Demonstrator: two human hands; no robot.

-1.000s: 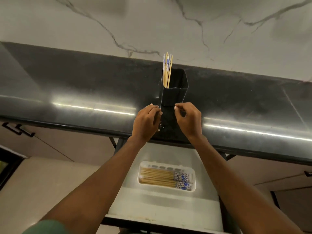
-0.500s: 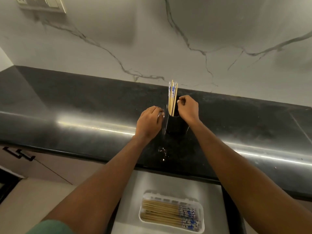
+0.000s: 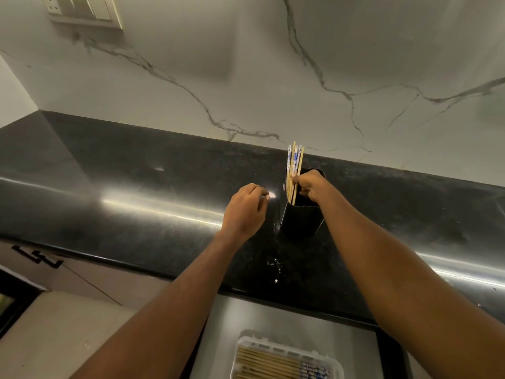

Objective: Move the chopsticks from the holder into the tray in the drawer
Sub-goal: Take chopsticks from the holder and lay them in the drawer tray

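My right hand (image 3: 310, 187) pinches the chopsticks (image 3: 294, 162) standing upright in the holder (image 3: 300, 220); my left hand (image 3: 244, 212), loosely curled, hovers beside it.

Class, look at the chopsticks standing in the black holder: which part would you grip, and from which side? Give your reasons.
Pinch the chopsticks on their shafts near the rim of the black holder, coming from the right, as the right hand does. They stand bunched, nearly upright against its left wall, so a straight upward lift should clear it.
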